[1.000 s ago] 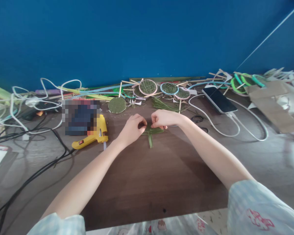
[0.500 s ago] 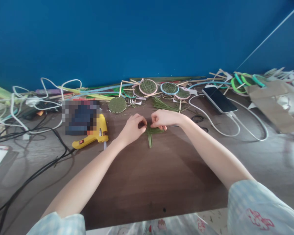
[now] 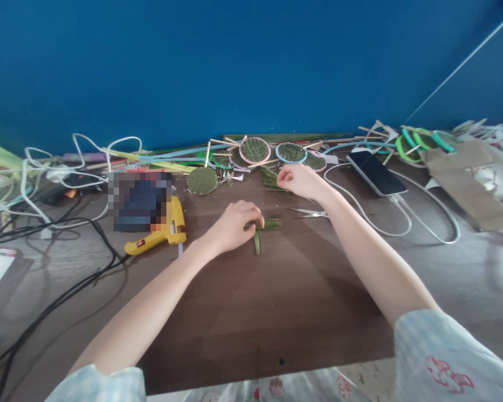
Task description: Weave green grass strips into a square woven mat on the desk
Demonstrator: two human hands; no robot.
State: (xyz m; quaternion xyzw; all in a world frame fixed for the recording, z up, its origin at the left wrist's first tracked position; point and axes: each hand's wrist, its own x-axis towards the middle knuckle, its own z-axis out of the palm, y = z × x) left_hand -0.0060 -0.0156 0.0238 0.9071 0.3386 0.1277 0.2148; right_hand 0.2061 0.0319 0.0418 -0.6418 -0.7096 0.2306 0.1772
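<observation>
my left hand [image 3: 235, 226] rests on the brown table [image 3: 251, 312], fingers closed in a narrow pinch on the crossed leaf strips [image 3: 265, 228]. the strips lie flat near the middle of the table, one green strip running sideways and the other pointing back toward me, and my thumb and fingertips cover their left end. my right hand [image 3: 297, 180] is well apart from them, farther back on the table, at the bundle of loose strips [image 3: 270, 177]. its fingers are curled over the near end of that bundle and touch it, but i cannot tell whether they have closed on a strip. the scissors [image 3: 314, 213] lie flat between my right wrist and the crossed strips, just to the right of them. a yellow glue gun [image 3: 157, 234] lies to the left of my left hand, near it but not touching. a round woven disc [image 3: 202, 180] sits behind it, toward the blue wall [image 3: 251, 67], and a phone [image 3: 375, 172] lies off to the right.
</observation>
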